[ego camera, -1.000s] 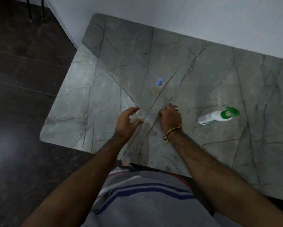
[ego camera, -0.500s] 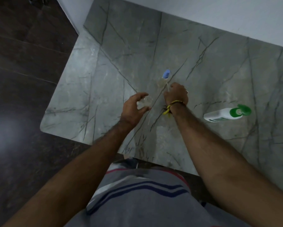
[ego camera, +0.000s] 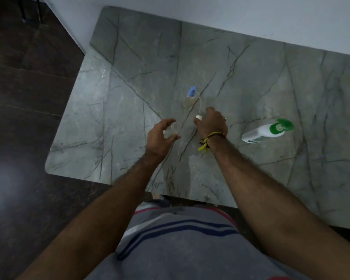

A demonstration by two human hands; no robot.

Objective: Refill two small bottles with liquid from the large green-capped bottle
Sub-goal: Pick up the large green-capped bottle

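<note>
My left hand (ego camera: 161, 136) wraps around a small clear bottle (ego camera: 172, 129) just above the grey marble table (ego camera: 129, 98). My right hand (ego camera: 211, 123) pinches a white pump cap (ego camera: 198, 117) whose thin dip tube (ego camera: 199, 104) curves up toward the far side. A second small bottle (ego camera: 190, 97) with a blue cap stands on the table behind both hands. The large white bottle with the green flip cap (ego camera: 266, 131) stands to the right of my right hand, its lid open.
A white wall borders the table's far edge. Dark floor lies to the left beyond the table's rounded corner (ego camera: 48, 168). A yellow thread band (ego camera: 207, 139) circles my right wrist. My grey striped shorts fill the bottom of the view.
The right hand has lifted away from the clear bottle, and the white pump cap with its tube now shows at its fingertips. The left hand keeps hold of the clear bottle.
</note>
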